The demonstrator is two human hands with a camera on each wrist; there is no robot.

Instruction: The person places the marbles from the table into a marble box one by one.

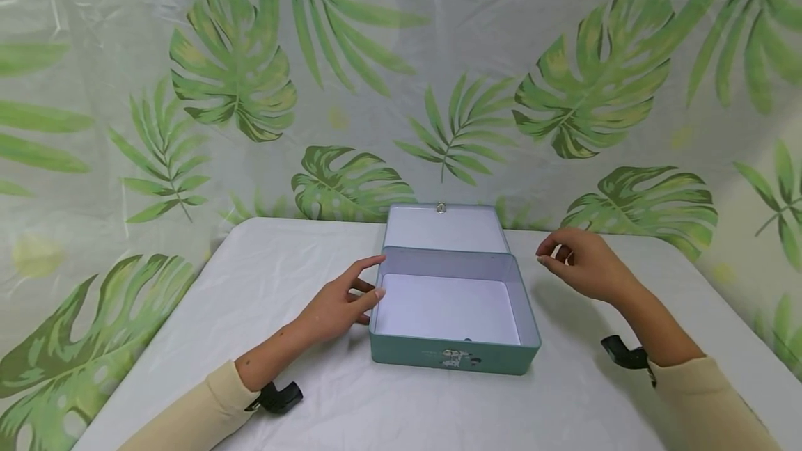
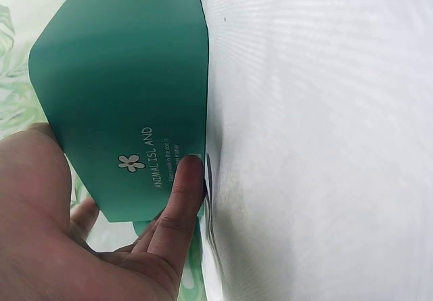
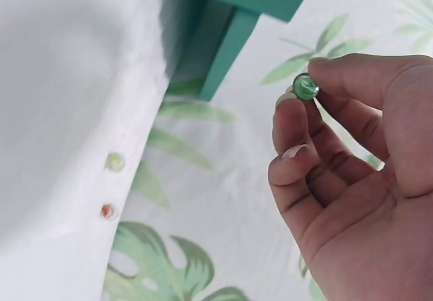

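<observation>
A green tin box stands on the white table with its lid swung back. My left hand rests at the box's left side. In the left wrist view, one finger lies against the green wall printed "ANIMAL ISLAND". To the right of the box, my right hand is raised above the table. Between thumb and index finger it pinches a green glass marble, plain only in the right wrist view. A small dark spot shows inside the box by the front wall; its kind is unclear.
Near the table's edge in the right wrist view lie a yellowish-green marble and a red-and-clear marble. The white table ends against a leaf-patterned curtain. A black wrist camera hangs under the left sleeve.
</observation>
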